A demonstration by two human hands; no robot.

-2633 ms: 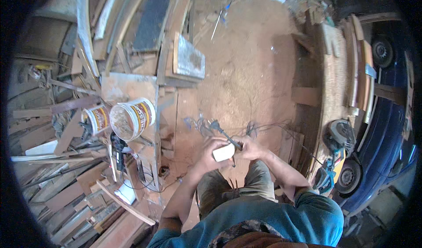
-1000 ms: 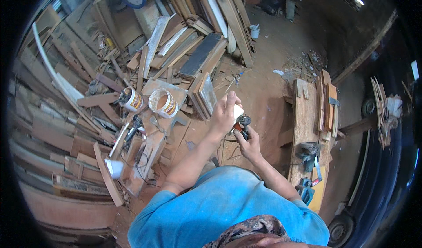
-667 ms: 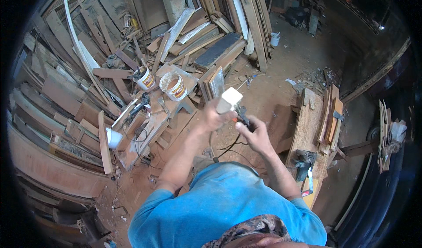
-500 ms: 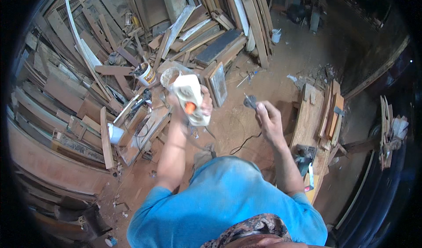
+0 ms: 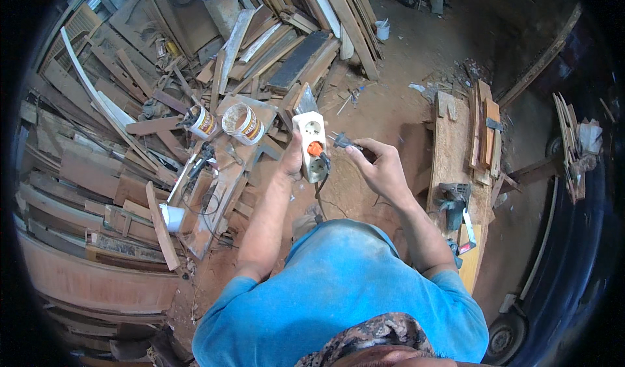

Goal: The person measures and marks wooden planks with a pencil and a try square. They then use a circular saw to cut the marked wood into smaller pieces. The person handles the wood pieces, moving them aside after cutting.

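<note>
Gripping the white power strip (image 5: 310, 144) upright in my left hand (image 5: 291, 162), sockets facing me, I'm pinching a dark plug (image 5: 343, 142) in my right hand (image 5: 381, 166), prongs aimed at it.

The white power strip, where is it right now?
In the head view, the white power strip sits just left of centre, held upright in the left hand, beside the right hand gripping a black plug.
</note>
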